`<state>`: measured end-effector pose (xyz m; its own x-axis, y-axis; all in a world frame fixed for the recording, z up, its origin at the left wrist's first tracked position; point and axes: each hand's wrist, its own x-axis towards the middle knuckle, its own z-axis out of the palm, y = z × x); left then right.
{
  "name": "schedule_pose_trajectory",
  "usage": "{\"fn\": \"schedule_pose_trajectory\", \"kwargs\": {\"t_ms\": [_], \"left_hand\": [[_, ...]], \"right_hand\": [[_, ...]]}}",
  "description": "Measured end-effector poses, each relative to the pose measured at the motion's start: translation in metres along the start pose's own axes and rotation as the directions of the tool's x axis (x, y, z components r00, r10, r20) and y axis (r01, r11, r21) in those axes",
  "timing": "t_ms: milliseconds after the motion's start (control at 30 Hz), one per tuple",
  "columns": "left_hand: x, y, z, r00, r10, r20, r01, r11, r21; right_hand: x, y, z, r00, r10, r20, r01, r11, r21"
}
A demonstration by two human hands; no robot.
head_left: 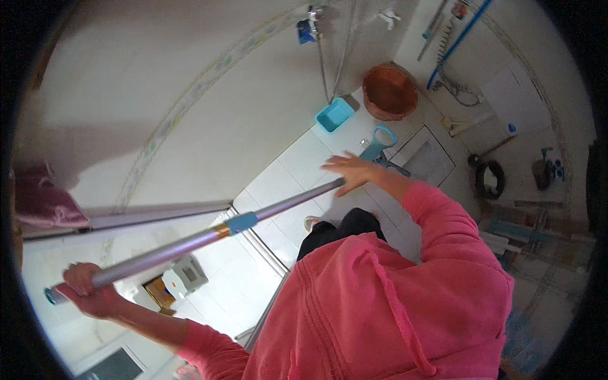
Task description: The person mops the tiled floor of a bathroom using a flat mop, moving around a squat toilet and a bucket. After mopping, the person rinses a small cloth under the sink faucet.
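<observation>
A long purple-silver pole (183,247) with a light blue collar and a gold band slants across in front of me. My left hand (90,291) is wrapped round its thick section, close to the blue end cap at the lower left. At the thinner end, my right hand (354,171) has its fingers stretched out and spread, with the palm over the pole. Whether that palm touches the pole is unclear. Just beyond it shows a light blue piece with a loop (380,140); the hand hides how it meets the pole.
On the white tiled floor are a turquoise basin (334,115) and a brown tub (389,93), below a shower hose. A square floor panel (423,157) lies right of my hand. A door track crosses at left; beyond it stands a white stool (184,277). Shelves line the right wall.
</observation>
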<state>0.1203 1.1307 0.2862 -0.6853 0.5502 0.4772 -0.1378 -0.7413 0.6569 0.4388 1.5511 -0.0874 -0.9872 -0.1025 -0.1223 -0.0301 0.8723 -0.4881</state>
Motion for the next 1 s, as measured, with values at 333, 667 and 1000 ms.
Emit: {"fn": "schedule_pose_trajectory", "kwargs": {"t_ms": [333,667,1000], "left_hand": [[-0.025,0.047,0.030,0.988,0.048,-0.149,-0.002,0.956,0.292],[-0.151,0.070,0.174,0.728,0.643,-0.237,-0.206,0.535,0.819],[-0.331,0.023,0.306,0.390,0.916,-0.096,-0.037,0.119,0.992]], "right_hand": [[0.077,0.000,0.076,0.999,0.047,-0.017,-0.037,0.923,0.384],[0.212,-0.265,0.086,0.846,-0.477,0.240,0.286,0.784,0.550],[0.219,-0.429,0.169,0.148,-0.854,0.500,0.783,0.410,0.469]]}}
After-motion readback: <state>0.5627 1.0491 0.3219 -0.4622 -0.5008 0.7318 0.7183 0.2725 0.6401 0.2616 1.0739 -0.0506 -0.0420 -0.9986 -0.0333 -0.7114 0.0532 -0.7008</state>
